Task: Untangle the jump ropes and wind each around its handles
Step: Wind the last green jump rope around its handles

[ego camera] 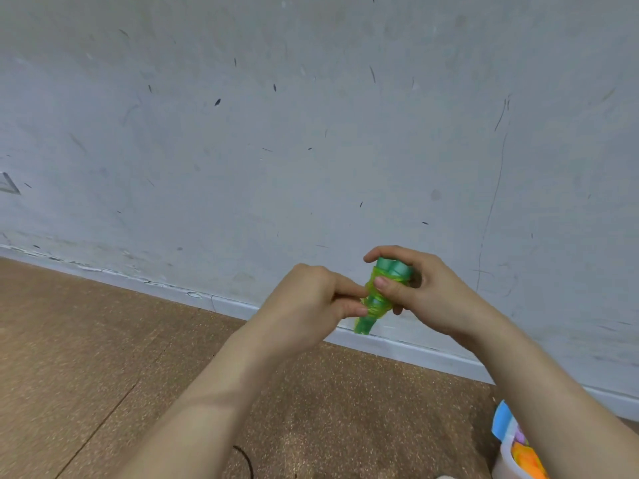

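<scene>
Winding, nearly done maybe. Gripped two see-through green plastic handles (pixel 390 267) in curled right hand (pixel 427 295) at 3 o'clock. Pinched thin yellow-green rope (pixel 375 303) in left hand (pixel 311 302) at 9 o'clock. Next: tuck end tight.

Green handles (pixel 394 266) w/ yellow-green rope (pixel 377 300); speckled brown floor (pixel 103 340), scuffed grey wall (pixel 311 133).

Floor (pixel 103 357) lying open toward 8 o'clock
The wall (pixel 311 133) is closing off 10 through 3 o'clock; a white tub (pixel 503 461) is crowding 5 o'clock, and a dark cord (pixel 246 461) is lying at 6.
</scene>
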Available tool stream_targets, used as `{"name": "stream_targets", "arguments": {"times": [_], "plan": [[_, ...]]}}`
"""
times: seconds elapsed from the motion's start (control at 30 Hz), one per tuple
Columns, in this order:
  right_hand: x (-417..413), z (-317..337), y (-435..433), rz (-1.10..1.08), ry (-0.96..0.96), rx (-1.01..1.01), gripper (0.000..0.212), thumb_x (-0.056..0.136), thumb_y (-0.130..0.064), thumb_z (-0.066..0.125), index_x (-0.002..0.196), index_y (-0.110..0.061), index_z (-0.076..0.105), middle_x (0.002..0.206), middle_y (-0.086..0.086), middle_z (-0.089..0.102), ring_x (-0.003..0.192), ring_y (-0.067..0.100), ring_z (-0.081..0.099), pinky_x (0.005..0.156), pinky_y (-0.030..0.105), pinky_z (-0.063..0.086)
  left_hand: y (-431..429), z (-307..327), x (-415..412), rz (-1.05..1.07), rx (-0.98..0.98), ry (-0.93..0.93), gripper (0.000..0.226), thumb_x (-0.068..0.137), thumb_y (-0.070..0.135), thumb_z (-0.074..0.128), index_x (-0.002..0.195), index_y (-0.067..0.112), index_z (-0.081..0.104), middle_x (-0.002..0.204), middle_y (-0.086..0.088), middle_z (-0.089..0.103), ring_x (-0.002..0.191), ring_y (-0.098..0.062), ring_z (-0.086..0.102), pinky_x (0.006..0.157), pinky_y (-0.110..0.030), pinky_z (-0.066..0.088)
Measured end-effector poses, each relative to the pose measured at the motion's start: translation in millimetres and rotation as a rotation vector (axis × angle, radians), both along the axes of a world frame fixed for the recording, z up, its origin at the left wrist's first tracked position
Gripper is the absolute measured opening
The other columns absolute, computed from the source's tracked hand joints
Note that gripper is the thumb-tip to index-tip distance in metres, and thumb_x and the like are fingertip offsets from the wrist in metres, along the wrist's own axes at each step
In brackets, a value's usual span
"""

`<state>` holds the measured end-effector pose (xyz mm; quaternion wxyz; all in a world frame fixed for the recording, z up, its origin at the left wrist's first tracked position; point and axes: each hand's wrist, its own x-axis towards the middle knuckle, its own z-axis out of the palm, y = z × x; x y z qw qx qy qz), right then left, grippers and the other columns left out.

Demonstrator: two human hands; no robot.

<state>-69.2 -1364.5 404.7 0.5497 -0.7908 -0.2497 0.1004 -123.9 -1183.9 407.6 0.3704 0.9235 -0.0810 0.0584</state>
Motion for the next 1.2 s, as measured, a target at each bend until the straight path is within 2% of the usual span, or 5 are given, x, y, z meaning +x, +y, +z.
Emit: {"name": "stream_targets", "arguments": {"times": [0.2,0.53,0.97,1.1,1.2], "plan": [[5.8,4.7,-5.3,0.165,0.103,0.211,0.026,0.091,-0.013,0.064,0.115,-0.022,0.065,0.096,0.019,0.064,0.079,0.022,0.057,0.069,0.028,0.050,5.9,9.2,0.3,0.080,-0.403,0.046,0.016,0.063,0.010,0.086,0.069,0.015,0.072,0.062,0.003,0.068,0.059,-0.009,0.062,0.064,-0.020,0.051],[-0.3,5.2,2.9,0.215,0.009,0.057,0.022,0.092,-0.010,0.063,0.112,-0.019,0.065,0.084,0.015,0.062,0.068,0.017,0.056,0.064,0.023,0.049,-2.7,13.2,-10.5,0.056,-0.132,-0.240,0.013,0.074,0.018,0.079,0.067,0.021,0.069,0.059,0.009,0.058,0.053,-0.002,0.046,0.053,-0.015,0.035],[1.6,1.8,-0.5,0.298,0.181,0.380,0.028,0.083,-0.010,0.065,0.110,-0.018,0.057,0.114,0.029,0.061,0.091,0.034,0.054,0.080,0.039,0.047,14.7,5.4,-1.3,0.041,-0.596,0.171,0.014,0.084,0.015,0.069,0.075,0.012,0.058,0.054,0.008,0.054,0.049,-0.007,0.041,0.047,-0.014,0.034],[-2.1,6.9,-1.4,0.383,0.220,0.313,0.027,0.086,-0.006,0.064,0.108,-0.018,0.055,0.120,0.024,0.060,0.098,0.033,0.058,0.083,0.034,0.050,18.7,8.9,-4.0,-0.059,-0.662,0.261,0.017,0.086,0.006,0.064,0.077,0.008,0.050,0.045,0.007,0.050,0.039,-0.003,0.037,0.042,-0.012,0.030],[-13.0,16.7,-2.9,0.289,-0.055,-0.084,0.043,0.085,-0.011,0.071,0.113,-0.036,0.050,0.129,-0.002,0.052,0.117,0.020,0.052,0.098,0.031,0.046,19.6,8.1,-4.3,0.004,-0.580,0.224,0.017,0.083,0.010,0.070,0.078,0.007,0.055,0.047,0.001,0.057,0.038,-0.003,0.039,0.042,-0.010,0.030]]}}
